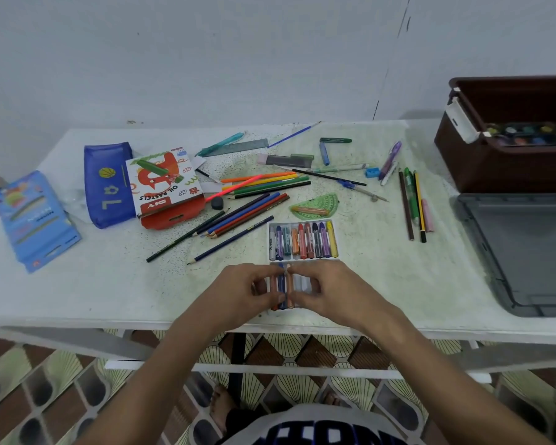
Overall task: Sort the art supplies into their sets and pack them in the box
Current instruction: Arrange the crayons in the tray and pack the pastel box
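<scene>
Head view: both hands, left hand and right hand, pinch pastels lying lengthwise (pointing away) in the tray directly beneath.

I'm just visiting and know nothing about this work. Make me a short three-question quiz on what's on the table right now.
1. True or false: the far row of the white pastel tray is full of pastels.
2. Which lies nearest the brown box? A) the blue pencil case B) the oil pastels carton C) the blue sharpener
3. What are the left hand and right hand both working on?

Key
1. True.
2. C.
3. The pastels in the near row of the tray; each hand's fingers curl around them.
</scene>
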Demonstrator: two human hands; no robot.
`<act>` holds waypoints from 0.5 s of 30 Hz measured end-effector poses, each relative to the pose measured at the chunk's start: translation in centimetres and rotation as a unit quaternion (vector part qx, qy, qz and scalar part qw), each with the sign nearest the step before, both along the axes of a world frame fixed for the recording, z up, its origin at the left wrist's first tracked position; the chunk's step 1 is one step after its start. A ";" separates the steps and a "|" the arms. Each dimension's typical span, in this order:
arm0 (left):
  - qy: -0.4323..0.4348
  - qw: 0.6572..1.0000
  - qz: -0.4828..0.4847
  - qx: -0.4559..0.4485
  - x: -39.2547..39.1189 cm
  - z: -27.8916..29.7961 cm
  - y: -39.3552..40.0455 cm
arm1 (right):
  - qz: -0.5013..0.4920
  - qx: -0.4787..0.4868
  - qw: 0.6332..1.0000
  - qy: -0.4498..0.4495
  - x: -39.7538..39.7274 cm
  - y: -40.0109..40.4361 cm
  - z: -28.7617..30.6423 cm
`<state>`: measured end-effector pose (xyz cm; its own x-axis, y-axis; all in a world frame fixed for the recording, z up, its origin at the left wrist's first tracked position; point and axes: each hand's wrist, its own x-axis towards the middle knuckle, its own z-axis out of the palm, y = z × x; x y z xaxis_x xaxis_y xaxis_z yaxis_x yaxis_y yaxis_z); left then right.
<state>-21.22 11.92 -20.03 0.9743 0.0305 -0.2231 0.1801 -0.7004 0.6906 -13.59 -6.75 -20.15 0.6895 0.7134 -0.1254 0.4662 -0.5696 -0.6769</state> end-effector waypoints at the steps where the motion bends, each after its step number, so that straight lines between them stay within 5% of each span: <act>1: 0.002 1.000 -0.003 0.001 0.1 0.0 0.0 | 0.003 0.001 1.000 -0.004 0.0 0.0 0.0; 8: 0.020 1.000 0.008 -0.010 0.5 0.0 0.1 | 0.009 -0.001 1.000 -0.014 -0.1 -0.1 0.3; 15: 0.021 1.000 -0.011 0.001 4.5 2.1 1.8 | -0.015 0.016 0.994 0.107 2.9 -0.5 2.0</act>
<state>-16.71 13.75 -17.91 0.9647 0.0093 -0.2631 0.1927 -0.7060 0.6815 -10.71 -7.27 -18.12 0.6705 0.6990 -0.2488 0.2926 -0.5573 -0.7770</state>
